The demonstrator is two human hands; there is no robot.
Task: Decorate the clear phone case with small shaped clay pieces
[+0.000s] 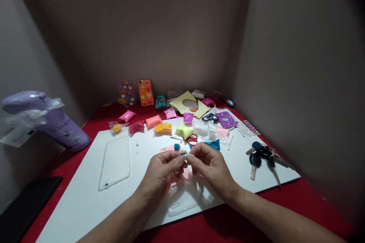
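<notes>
Between the fingertips of my left hand (pixel 168 165) and my right hand (pixel 209 163) is a small piece of modelling clay (pixel 184 152) in white, yellow and teal. Both hands pinch it from either side, above the white board. Below them lies a clear phone case (pixel 182 203) with pink clay (pixel 186 174) on part of it, partly hidden by my hands. A teal clay lump (pixel 177 147) sits just behind my left fingertips. Red-handled scissors (pixel 192 140) and an opened blue clay packet (pixel 213 144) lie beyond my right hand.
Another clear phone case (pixel 115 163) lies on the white board (pixel 76 205) to the left. Several clay packets, including an orange one (pixel 163 128), line the back. Keys (pixel 264 155) rest at right; a purple hair dryer (pixel 54 121) stands left. Decorated cases (pixel 145 93) lean behind.
</notes>
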